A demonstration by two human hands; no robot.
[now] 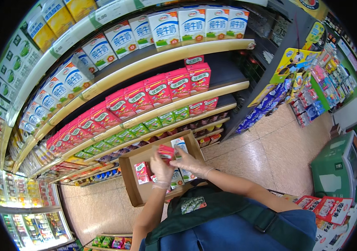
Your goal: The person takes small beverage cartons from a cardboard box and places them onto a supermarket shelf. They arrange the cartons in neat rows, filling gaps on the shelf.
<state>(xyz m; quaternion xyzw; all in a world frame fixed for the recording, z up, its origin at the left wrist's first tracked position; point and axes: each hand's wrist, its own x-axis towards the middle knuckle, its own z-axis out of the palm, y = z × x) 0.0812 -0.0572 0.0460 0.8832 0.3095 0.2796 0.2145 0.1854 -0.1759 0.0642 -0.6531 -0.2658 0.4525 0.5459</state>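
Note:
Both my hands wear thin clear gloves and are over an open cardboard tray [127,182]. Between them is a small pink drink carton [166,152], tilted. My left hand [162,169] grips its left side, while the fingers of my right hand [194,163] are at its right end. Inside the tray, another pink carton [141,173] lies left of my left hand. White-and-blue milk cartons [180,142] lie at its right side, one near the far wall and others [176,179] partly hidden below my hands.
Ahead stands a store shelf [225,84] with rows of pink cartons [156,91], green cartons [139,129] and white milk cartons [163,29]. Hanging snack packets [261,103] line the shelf's right end. A green cabinet [332,166] is at right, a lit display case [31,200] at left.

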